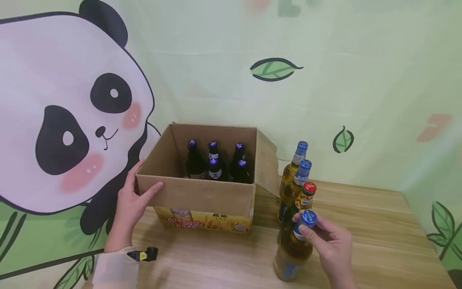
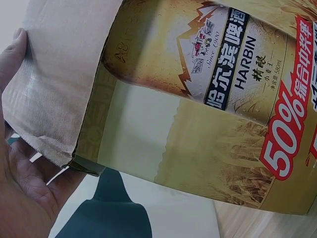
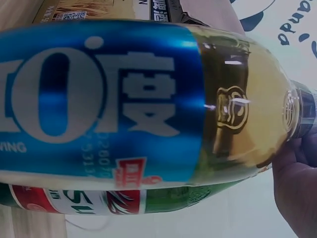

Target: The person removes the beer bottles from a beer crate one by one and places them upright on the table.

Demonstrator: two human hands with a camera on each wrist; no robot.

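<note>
Your right hand [image 1: 335, 245] pinches a blue-topped bottle [image 1: 293, 253] by its neck, right of the box [image 1: 202, 196]. Your left hand [image 1: 132, 202] grips the box's near left corner. Farther back, dark bottles [image 1: 215, 175] stand inside it.

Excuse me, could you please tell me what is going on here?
A person is handling bottles beside an open cardboard box. The left hand grips the box's near left corner, while the right hand pinches the nearest blue-capped bottle by its neck. Behind that one, a red-capped bottle and two more blue-capped bottles stand on the wooden table. Inside the box, five dark bottles are visible.
</note>
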